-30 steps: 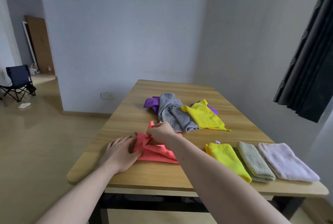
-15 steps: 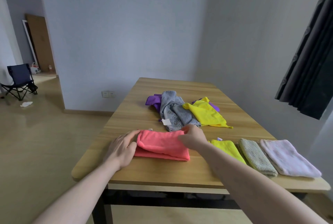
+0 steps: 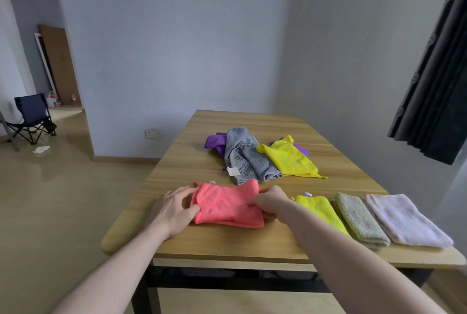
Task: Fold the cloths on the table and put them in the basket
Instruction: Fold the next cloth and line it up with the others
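Pink cloth [image 3: 227, 206] lies part-folded at table's [image 3: 227, 243] near edge, long axis left-right, between both hands. Left hand [image 3: 174, 208] grips its left end, thumb and fingers curled round the fabric. Right hand [image 3: 271, 201] pinches the right end, top layer lifted. Both equally near. Folded yellow cloth [image 3: 319, 208], green cloth [image 3: 358, 219], pale pink cloth [image 3: 404, 220] lie in a row just right. Unfolded pile [image 3: 257, 159] beyond. Basket not in view.

Both bare forearms reach forward from the bottom edge. The left hand [image 3: 174, 208] lies palm down, fingers and thumb pinching cloth at its side. The right hand [image 3: 271, 201] curls, fingertips pinching cloth too.
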### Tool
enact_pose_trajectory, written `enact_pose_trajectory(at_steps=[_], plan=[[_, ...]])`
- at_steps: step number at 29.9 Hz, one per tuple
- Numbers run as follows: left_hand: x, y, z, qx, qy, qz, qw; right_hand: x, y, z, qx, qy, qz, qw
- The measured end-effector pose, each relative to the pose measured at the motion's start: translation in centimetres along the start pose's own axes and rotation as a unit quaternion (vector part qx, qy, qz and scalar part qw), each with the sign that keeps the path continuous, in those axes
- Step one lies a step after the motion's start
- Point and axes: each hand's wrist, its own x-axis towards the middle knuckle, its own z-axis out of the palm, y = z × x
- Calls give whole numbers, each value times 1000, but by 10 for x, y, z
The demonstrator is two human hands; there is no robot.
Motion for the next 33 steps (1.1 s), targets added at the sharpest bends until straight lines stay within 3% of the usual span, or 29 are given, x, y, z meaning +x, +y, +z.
enact_pose_trajectory(at_steps=[12,16,23,28,33], plan=[[2,-2,0,6,15,7,1000,-6,-9,-26,-34,73,-40,996],[2,-1,2,60,-1,5,998,-8,-23,-27,-40,78,-69,994],[1,-1,2,76,9,2,997,-13,-50,-4,-3,88,-128,988],[-1,3,0,86,15,13,996,-16,-57,19,-39,93,-175,979],[-3,6,-3,84,-2,4,996,-19,-56,24,-23,97,-182,978]])
